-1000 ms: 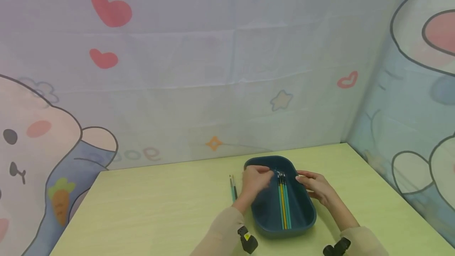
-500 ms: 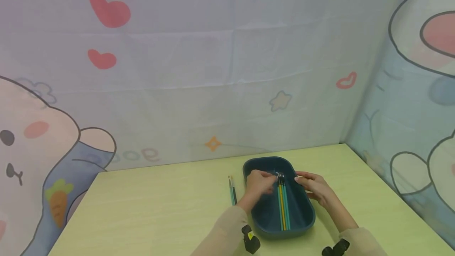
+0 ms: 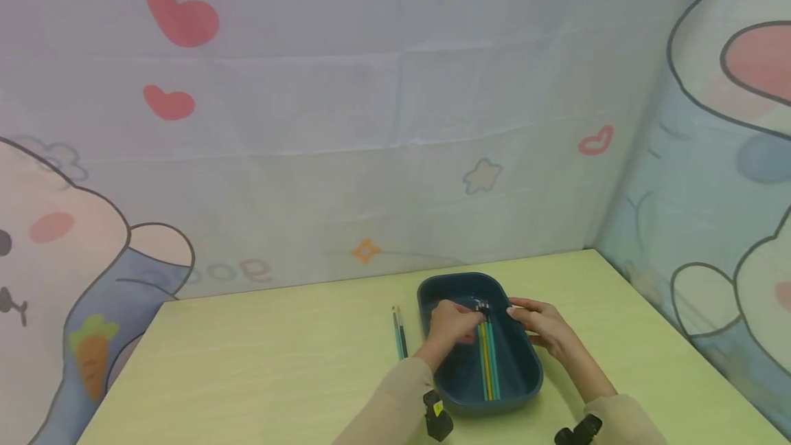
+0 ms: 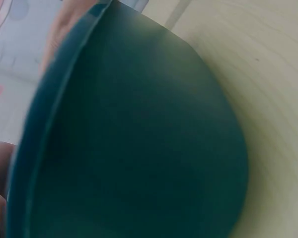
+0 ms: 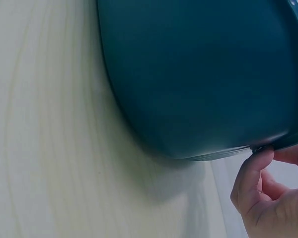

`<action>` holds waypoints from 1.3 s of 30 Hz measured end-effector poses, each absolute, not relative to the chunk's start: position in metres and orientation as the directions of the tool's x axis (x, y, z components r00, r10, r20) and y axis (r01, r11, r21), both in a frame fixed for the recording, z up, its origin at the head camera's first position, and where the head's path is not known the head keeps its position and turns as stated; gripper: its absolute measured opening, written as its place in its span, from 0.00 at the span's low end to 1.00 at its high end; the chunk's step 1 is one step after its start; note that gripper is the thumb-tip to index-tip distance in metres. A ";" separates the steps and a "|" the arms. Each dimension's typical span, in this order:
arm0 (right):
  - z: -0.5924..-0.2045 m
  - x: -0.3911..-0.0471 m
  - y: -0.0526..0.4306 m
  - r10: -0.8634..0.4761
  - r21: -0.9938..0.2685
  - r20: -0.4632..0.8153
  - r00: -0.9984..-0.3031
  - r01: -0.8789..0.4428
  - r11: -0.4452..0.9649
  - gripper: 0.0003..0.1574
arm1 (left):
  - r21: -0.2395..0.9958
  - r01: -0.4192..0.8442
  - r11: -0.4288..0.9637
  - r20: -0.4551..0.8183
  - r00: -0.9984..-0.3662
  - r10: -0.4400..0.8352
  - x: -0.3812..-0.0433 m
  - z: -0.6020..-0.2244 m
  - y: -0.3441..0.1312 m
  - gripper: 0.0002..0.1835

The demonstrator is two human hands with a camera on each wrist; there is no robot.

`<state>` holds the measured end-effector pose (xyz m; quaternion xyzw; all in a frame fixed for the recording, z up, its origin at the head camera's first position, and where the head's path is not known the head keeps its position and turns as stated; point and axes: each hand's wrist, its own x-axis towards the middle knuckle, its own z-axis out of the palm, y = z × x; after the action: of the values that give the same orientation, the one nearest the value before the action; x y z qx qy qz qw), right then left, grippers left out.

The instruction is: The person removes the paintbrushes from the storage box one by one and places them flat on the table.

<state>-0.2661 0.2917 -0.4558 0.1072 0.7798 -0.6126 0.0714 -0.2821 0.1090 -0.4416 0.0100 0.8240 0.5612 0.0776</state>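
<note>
A dark blue rounded tray (image 3: pixel 454 390) sits on the table, with several slim paintbrushes (image 3: pixel 488 362), teal and yellow handled, lying side by side in it. My left hand (image 3: pixel 454 325) reaches over the tray's left rim; its curled fingertips pinch at the upper end of the leftmost brush. On the far right side, my right hand (image 3: pixel 546 325) grips the tray's rim, thumb on top and fingers outside. The right wrist view shows this right hand (image 5: pixel 275 191) at the rim. In the left wrist view the tray wall (image 4: pixel 139 124) hides most of my left hand.
Two more paintbrushes (image 3: pixel 399 335) lie on the pale yellow table (image 3: pixel 266 356), left of the tray and partly behind my left sleeve (image 3: pixel 389 404). A printed cloth backdrop (image 3: pixel 321 101) stands along the table's back edge and right side.
My left hand has shifted right and slightly down inside the tray, coming up against the brush ends. My right hand keeps its hold on the rim. The head view has turned slightly.
</note>
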 end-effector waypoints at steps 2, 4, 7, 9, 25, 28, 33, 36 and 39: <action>-0.456 -0.266 0.291 0.079 -0.941 -0.245 -0.966 0.256 0.220 0.34 | 0.928 -0.074 0.364 -0.120 -0.987 0.103 -0.282 -0.443 0.109 0.15; -0.456 -0.266 0.291 0.074 -0.941 -0.244 -0.967 0.255 0.221 0.35 | 0.927 -0.073 0.367 -0.119 -0.988 0.103 -0.283 -0.446 0.110 0.15; -0.455 -0.266 0.290 0.076 -0.942 -0.247 -0.966 0.258 0.214 0.35 | 0.923 -0.073 0.377 -0.120 -0.988 0.102 -0.284 -0.449 0.111 0.14; -0.455 -0.266 0.290 0.074 -0.942 -0.247 -0.966 0.258 0.216 0.35 | 0.920 -0.076 0.385 -0.123 -0.987 0.100 -0.285 -0.451 0.111 0.14; -0.457 -0.266 0.291 0.075 -0.938 -0.250 -0.965 0.261 0.228 0.33 | 0.904 -0.084 0.418 -0.134 -0.987 0.090 -0.282 -0.458 0.112 0.11; -0.457 -0.267 0.292 0.080 -0.937 -0.252 -0.964 0.264 0.229 0.34 | 0.907 -0.082 0.413 -0.127 -0.988 0.083 -0.282 -0.459 0.114 0.12; -0.457 -0.267 0.292 0.086 -0.937 -0.252 -0.964 0.266 0.228 0.34 | 0.906 -0.063 0.418 -0.109 -0.990 0.086 -0.281 -0.462 0.115 0.13; -0.457 -0.267 0.292 0.082 -0.939 -0.251 -0.964 0.263 0.222 0.34 | 0.895 -0.040 0.445 -0.087 -0.993 0.085 -0.282 -0.464 0.115 0.12; -0.457 -0.267 0.292 0.078 -0.941 -0.249 -0.966 0.260 0.218 0.35 | 0.876 -0.017 0.482 -0.068 -0.994 0.087 -0.284 -0.466 0.116 0.11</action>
<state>-0.2667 0.2925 -0.4570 0.1085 0.7769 -0.6158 0.0739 -0.2840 0.1158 -0.4663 0.0203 0.8593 0.5085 0.0515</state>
